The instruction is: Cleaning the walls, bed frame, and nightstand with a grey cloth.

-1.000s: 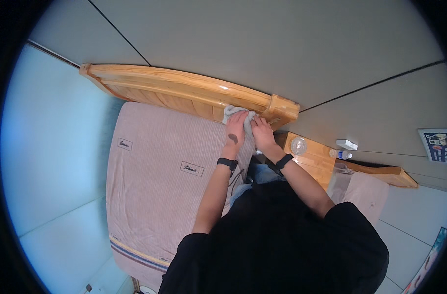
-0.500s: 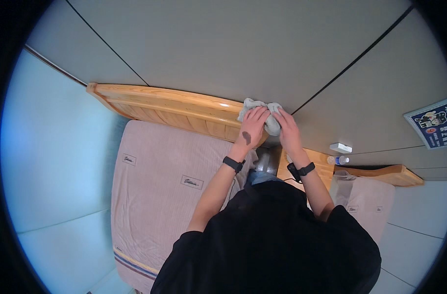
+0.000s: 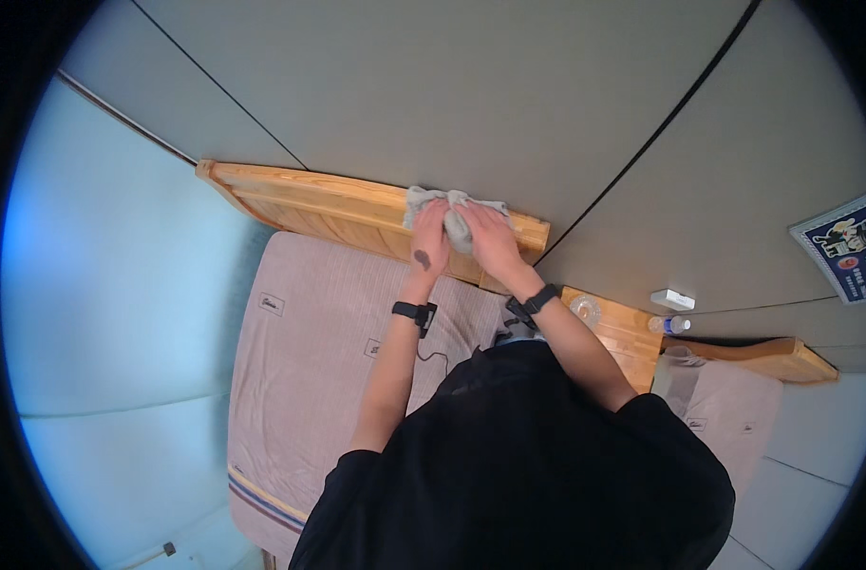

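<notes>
A light grey cloth [image 3: 459,231] lies bunched over the top rail of the wooden headboard [image 3: 324,194], toward its right end. Both of my hands press on it side by side. My left hand [image 3: 431,239] grips the cloth's left part, fingers pointing at the wall. From the right, my right hand [image 3: 492,239] holds the cloth, its fingers bent over the folds. Some of the cloth bulges between the two hands, and its underside is hidden. Each wrist wears a black band.
Below the headboard is a bed with a pinkish striped cover [image 3: 310,351]. A wooden bedside table [image 3: 623,337] with a glass dish [image 3: 585,309] stands to the right, near a bottle [image 3: 670,325]. Beyond is a second bed [image 3: 732,399]. A grey wall [image 3: 433,85] rises behind the headboard.
Both hands and the cloth have slid left along the headboard's top rail, away from its right end, which now shows. The glass dish has come into fuller view.
</notes>
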Action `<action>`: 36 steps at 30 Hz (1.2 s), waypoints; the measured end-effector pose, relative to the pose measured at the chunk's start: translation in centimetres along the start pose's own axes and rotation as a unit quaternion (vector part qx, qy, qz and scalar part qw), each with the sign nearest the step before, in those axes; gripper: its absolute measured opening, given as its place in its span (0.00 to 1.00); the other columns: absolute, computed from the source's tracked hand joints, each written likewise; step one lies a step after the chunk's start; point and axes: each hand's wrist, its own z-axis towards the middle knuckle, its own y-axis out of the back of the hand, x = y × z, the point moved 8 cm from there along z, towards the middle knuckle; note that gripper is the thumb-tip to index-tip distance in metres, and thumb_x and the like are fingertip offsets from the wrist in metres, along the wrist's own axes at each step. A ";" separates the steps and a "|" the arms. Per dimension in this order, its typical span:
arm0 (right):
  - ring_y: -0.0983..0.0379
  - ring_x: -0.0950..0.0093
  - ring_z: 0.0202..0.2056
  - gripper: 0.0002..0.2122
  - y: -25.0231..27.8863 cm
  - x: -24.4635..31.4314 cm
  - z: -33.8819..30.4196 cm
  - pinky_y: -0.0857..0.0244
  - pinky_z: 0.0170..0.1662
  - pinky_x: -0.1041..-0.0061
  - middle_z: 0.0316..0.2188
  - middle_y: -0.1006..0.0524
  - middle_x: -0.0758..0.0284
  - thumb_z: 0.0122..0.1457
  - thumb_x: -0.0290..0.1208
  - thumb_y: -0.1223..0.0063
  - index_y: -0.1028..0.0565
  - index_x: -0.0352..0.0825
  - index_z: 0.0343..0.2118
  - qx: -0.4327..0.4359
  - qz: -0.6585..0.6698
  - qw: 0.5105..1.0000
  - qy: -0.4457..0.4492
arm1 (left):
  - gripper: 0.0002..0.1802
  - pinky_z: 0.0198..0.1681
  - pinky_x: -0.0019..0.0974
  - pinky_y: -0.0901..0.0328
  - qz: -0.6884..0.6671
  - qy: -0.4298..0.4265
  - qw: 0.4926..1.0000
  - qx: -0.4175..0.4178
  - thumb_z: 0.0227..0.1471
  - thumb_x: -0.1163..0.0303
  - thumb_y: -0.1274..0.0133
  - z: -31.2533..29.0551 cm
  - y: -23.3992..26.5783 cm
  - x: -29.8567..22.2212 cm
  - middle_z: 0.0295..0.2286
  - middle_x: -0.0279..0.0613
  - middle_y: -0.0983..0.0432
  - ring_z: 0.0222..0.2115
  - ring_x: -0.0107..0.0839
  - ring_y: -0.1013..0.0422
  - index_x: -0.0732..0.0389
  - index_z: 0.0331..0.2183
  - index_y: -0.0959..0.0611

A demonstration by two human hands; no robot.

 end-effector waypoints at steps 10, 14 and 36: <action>0.36 0.56 0.58 0.31 5.3 -3.8 -5.0 0.42 0.62 0.60 0.55 0.30 0.52 0.46 0.10 0.58 0.32 0.37 0.57 0.036 0.102 0.994 -0.034 | 0.28 0.60 0.51 0.45 -0.064 0.015 0.997 0.051 0.45 0.87 0.58 -1.2 -5.3 -4.2 0.52 0.52 0.29 0.56 0.53 0.38 0.66 0.51 0.26; 0.36 0.55 0.59 0.29 7.3 -5.4 -7.9 0.41 0.61 0.60 0.54 0.29 0.53 0.48 0.11 0.57 0.31 0.36 0.57 -0.007 0.049 0.995 -0.084 | 0.30 0.62 0.50 0.47 -0.042 -0.020 0.993 0.107 0.45 0.87 0.57 -1.3 -6.7 -8.6 0.54 0.51 0.31 0.59 0.51 0.40 0.65 0.53 0.27; 0.37 0.59 0.60 0.26 6.8 -4.6 -6.5 0.41 0.61 0.60 0.56 0.30 0.55 0.45 0.13 0.53 0.27 0.34 0.51 0.015 0.022 0.999 -0.033 | 0.31 0.61 0.49 0.44 -0.007 0.004 0.997 0.073 0.36 0.90 0.54 -1.0 -5.2 -6.5 0.51 0.54 0.31 0.56 0.55 0.39 0.66 0.48 0.26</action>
